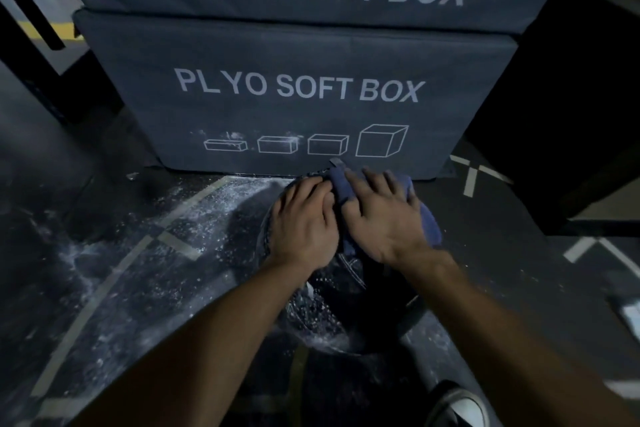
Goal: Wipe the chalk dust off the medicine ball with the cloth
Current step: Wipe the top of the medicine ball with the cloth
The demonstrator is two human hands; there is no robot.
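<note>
A dark medicine ball sits on the floor in front of me, its near side speckled with white chalk dust. A blue cloth lies over the ball's top. My right hand presses flat on the cloth with fingers spread, and a fold of cloth shows between its fingers. My left hand rests on the ball's top left with fingers lightly bent, touching the cloth's left edge. Most of the ball's top is hidden under both hands.
Two stacked grey plyo soft boxes stand right behind the ball. Chalk dust is scattered over the dark floor to the left. A black block stands at the right. My shoe shows at the bottom.
</note>
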